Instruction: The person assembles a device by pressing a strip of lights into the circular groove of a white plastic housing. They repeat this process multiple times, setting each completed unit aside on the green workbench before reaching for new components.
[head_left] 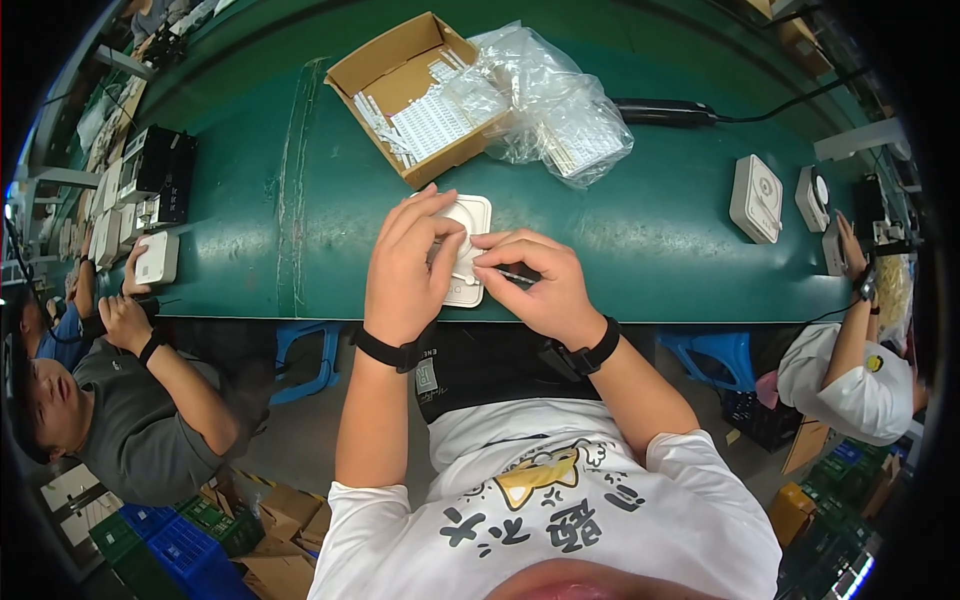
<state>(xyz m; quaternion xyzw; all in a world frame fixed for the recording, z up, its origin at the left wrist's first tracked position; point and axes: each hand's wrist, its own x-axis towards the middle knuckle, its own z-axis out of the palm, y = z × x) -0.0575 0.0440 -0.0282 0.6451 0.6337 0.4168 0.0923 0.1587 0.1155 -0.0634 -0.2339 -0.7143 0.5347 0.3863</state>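
A white rounded rectangular device [478,207] with a round part on its face lies on the green table near its front edge. My left hand [408,265] covers its left side, fingers curled and thumb bent in against the round part. From the right, my right hand [540,280] reaches over the device with thumb and forefinger pinched together. A thin dark tool [515,276] shows between those fingers; its exact kind is hard to make out. The tips of both hands nearly meet over the device, hiding much of its face.
Beyond my hands stands an open cardboard box [400,70] of small white pieces, beside a clear plastic bag [560,110]. A black handheld device [665,112] trails a cable. Similar white devices [757,200] stand at the right. Co-workers sit on both sides; one holds a white device [157,258].
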